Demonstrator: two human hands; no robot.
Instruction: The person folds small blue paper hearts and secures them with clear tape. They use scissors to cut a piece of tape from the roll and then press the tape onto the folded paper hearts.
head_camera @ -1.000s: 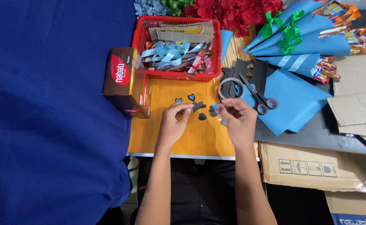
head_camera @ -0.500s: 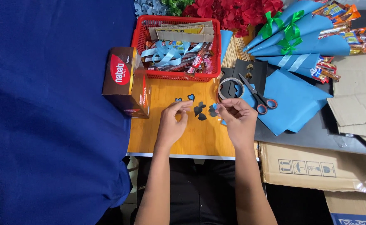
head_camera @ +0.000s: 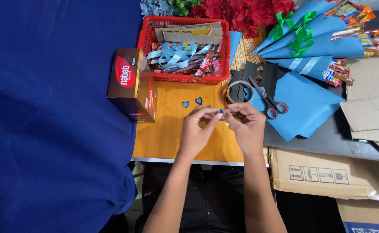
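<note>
Blue cloth (head_camera: 55, 116) covers the whole left of the view, and beside it a small orange wooden table (head_camera: 163, 138) carries the work. At its far edge stands a red plastic basket (head_camera: 148, 43) stuffed with light blue ribbon and snack bars; a brown wafer box (head_camera: 129, 84) sits at the table's left edge. To the right lie blue paper sheets (head_camera: 304, 105), red-handled scissors (head_camera: 269, 101) and a tape roll (head_camera: 240, 91).

Both hands meet above the table's middle. The left hand (head_camera: 198, 131) and right hand (head_camera: 246, 127) each close thumb and forefinger in a pinching grip on one tiny blue piece (head_camera: 219, 111) — held in the air between the fingertips, just clear of the wood. Two small blue hearts (head_camera: 185, 104) lie on the table just beyond.

The piece is so small that a loosened pinch could let it drop and vanish — under a palm or off the near edge. A wrist could also brush the loose hearts aside, and too firm a pull may well crease or tear it.
</note>
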